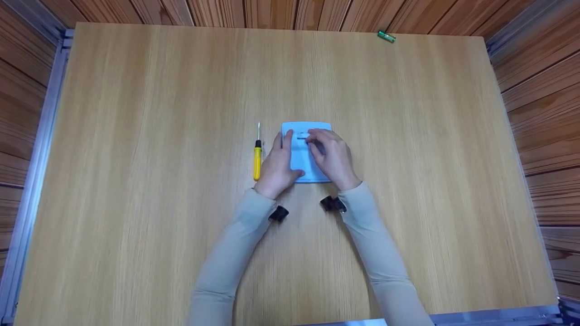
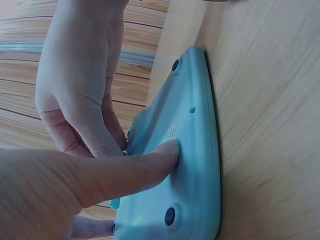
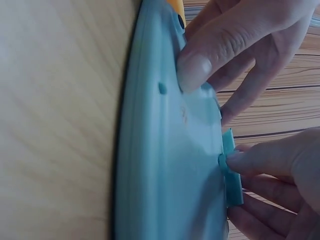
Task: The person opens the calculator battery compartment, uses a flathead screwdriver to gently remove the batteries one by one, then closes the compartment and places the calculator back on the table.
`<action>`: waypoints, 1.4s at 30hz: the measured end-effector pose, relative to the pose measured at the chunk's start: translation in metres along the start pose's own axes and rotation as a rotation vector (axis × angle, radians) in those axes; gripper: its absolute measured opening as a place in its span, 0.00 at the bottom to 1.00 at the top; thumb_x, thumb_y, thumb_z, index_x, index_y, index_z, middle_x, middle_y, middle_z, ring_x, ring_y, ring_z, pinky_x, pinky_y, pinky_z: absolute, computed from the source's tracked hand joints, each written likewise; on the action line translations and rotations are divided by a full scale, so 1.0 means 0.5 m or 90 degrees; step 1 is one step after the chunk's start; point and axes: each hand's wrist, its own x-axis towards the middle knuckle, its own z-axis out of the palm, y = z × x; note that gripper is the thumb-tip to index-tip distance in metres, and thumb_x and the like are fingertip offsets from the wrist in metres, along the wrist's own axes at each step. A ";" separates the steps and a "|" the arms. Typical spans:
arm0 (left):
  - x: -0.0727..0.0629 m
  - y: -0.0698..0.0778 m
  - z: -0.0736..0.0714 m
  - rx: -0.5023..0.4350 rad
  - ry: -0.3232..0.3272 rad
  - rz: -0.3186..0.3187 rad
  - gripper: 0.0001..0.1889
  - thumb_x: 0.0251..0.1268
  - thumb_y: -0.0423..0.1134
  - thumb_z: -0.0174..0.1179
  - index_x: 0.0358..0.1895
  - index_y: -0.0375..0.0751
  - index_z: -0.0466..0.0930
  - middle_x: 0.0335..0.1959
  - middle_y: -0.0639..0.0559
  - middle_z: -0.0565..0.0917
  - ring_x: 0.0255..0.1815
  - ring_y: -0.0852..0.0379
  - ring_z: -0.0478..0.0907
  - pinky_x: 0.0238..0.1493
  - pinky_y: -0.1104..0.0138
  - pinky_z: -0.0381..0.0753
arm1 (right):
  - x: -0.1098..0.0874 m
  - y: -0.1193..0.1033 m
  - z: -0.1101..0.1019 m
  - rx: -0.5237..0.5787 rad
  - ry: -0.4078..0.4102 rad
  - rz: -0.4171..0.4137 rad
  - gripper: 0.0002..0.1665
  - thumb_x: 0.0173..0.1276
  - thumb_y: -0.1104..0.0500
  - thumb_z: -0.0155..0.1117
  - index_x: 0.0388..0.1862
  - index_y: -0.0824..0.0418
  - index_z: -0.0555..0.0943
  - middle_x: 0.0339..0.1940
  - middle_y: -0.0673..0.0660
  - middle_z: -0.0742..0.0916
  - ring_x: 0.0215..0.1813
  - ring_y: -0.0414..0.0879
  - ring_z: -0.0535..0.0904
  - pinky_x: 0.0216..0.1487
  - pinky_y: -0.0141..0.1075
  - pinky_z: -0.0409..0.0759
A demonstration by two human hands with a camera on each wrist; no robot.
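A light blue flat device [image 1: 302, 156] lies on the table with its back up; round black rubber feet [image 2: 170, 216] and a small label [image 2: 172, 131] show on it. My left hand [image 1: 277, 167] rests on the left part, thumb pressing near the front edge and straight fingers along the left side. With thumb and fingers, my right hand [image 1: 334, 158] pinches a small teal battery cover [image 3: 233, 185], which stands tilted up at the far part of the device's back. The right fingers partly hide the recess around it.
Left of the device, a yellow and black screwdriver [image 1: 257, 158] lies with its tip pointing away. A green battery [image 1: 386, 36] lies at the table's far edge, toward the right. Metal rails [image 1: 41, 149] and wood-patterned walls border the wooden table [image 1: 158, 136].
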 end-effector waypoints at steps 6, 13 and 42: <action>0.000 -0.002 0.000 -0.003 0.002 0.007 0.52 0.54 0.39 0.71 0.77 0.44 0.44 0.77 0.35 0.46 0.70 0.42 0.64 0.65 0.56 0.70 | -0.001 -0.003 -0.001 -0.008 -0.003 -0.001 0.08 0.68 0.64 0.60 0.42 0.64 0.85 0.52 0.59 0.86 0.58 0.53 0.79 0.62 0.44 0.74; -0.001 -0.004 0.002 -0.002 0.014 0.021 0.52 0.52 0.39 0.72 0.77 0.41 0.45 0.76 0.33 0.49 0.67 0.41 0.67 0.62 0.56 0.72 | -0.004 -0.002 0.002 0.000 0.002 -0.001 0.07 0.67 0.65 0.61 0.40 0.64 0.85 0.52 0.59 0.86 0.58 0.53 0.79 0.62 0.44 0.74; 0.001 0.001 0.001 -0.007 -0.012 -0.011 0.52 0.55 0.39 0.70 0.77 0.44 0.42 0.77 0.36 0.45 0.70 0.42 0.63 0.64 0.56 0.71 | 0.005 -0.006 -0.014 -0.054 -0.058 -0.034 0.09 0.68 0.67 0.59 0.42 0.66 0.85 0.51 0.62 0.86 0.58 0.55 0.79 0.62 0.45 0.75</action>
